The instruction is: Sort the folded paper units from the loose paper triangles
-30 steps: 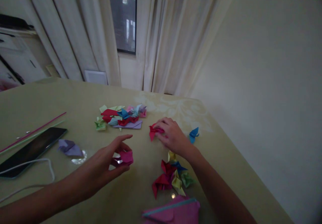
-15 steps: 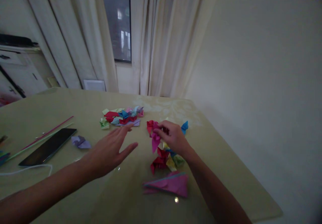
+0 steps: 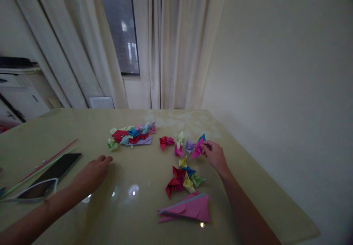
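My right hand [image 3: 216, 155] pinches a magenta folded-paper piece [image 3: 197, 149] at the right side of the table, close by a blue folded piece [image 3: 202, 137] and a purple one [image 3: 189, 146]. To the left, my left hand [image 3: 95, 171] is low over the table near the phone, its fingers curled; what lies in or under it is hidden. Light green [image 3: 180, 138], red [image 3: 163, 143] and pink [image 3: 178, 150] folded pieces lie left of my right hand. Nearer to me is a cluster of red [image 3: 175, 186], yellow [image 3: 188, 183], blue and green pieces.
A heap of colourful folded paper [image 3: 135, 134] sits further back. Flat pink folded paper [image 3: 190, 210] lies at the front. At left are a dark phone [image 3: 59, 171], a white cable [image 3: 56, 186] and thin pink and green sticks [image 3: 49, 160]. Curtains [image 3: 182, 46] hang behind the table [image 3: 132, 215].
My right hand has moved right with the magenta piece. My left hand has drawn back left and lowered, its fingers now curled; the purple piece by the phone is no longer visible.
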A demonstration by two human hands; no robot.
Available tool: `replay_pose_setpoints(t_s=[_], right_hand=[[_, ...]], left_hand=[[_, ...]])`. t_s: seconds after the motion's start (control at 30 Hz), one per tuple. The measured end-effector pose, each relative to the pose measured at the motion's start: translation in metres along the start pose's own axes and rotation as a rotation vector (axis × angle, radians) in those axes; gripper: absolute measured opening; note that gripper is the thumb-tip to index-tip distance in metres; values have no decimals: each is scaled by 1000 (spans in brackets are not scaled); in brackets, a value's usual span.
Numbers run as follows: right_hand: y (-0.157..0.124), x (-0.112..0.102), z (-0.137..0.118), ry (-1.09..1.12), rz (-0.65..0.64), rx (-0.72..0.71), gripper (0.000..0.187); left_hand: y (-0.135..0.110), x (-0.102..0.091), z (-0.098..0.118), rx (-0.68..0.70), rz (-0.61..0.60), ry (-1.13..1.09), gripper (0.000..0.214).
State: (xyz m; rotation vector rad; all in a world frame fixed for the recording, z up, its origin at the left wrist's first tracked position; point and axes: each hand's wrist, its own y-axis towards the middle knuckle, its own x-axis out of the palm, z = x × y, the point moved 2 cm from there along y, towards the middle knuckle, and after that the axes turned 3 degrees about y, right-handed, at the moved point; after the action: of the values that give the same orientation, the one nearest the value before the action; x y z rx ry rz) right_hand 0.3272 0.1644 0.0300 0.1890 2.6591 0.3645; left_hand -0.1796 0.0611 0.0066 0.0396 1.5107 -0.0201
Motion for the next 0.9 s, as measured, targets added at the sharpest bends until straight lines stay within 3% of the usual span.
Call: replay_pose_setpoints(t_s=[0.13,0.2,0.27,0.43,0.5,0.57,0.7,0.9], right_hand=[[-6,-4,-13,-128,173,-104,34],[-15,1,-31,-107,179,-205,34],[-28,12,-51,0,84,-270,31],[-68,51,-87,301,-375,-310,30],[-80,61,-91,347,-443,-325,34],[-86,68,-90,356,-429,-334,27],[-78,68,-78,413,-301,-282,21],[-33,25,-50,457,135,-138,29]], left_hand=[[-5,-17,51,203,71,-348,52],[-9,-29,79,288,57,-507,55],[-13,-42,106,374,32,-624,59],[-12,-68,168,410,39,-843,63],[-12,-74,188,424,45,-920,63],[-13,-79,203,454,44,-962,62],[-9,-80,207,461,98,-886,51],[50,-55,159,288,299,-613,47]])
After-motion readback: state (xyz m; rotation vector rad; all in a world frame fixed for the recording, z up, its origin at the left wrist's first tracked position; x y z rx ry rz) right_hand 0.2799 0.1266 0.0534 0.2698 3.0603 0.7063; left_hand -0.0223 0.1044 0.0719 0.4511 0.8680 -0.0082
